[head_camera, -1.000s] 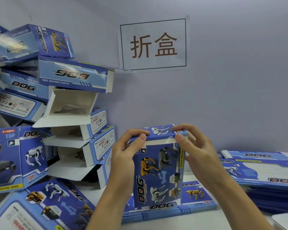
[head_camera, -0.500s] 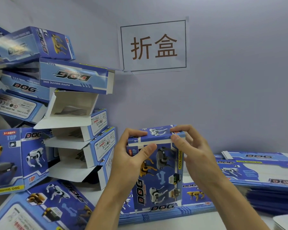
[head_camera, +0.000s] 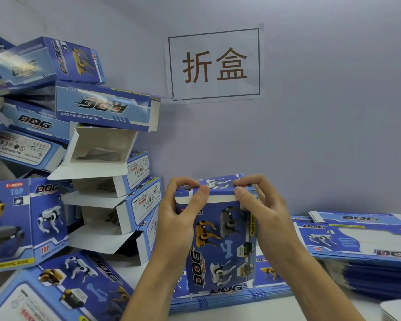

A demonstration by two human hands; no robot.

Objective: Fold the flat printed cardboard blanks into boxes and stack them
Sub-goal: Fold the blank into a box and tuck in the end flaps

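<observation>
At lower centre of the frame, the blue DOG toy box stands upright on a low pile of flat blanks. Both hands work its top lid flap. The left hand grips the upper left corner, fingers curled over the lid and thumb pressing the front edge. The right hand pinches the upper right corner in the same way. A white strip of the tuck tab shows below the lid, so the closure looks unfinished.

To do this well, keep the box walls square, steer the tab inside the front panel, and press both corners down evenly so neither buckles. The finished box then belongs with the stack of folded boxes at left; more blanks wait at right.
</observation>
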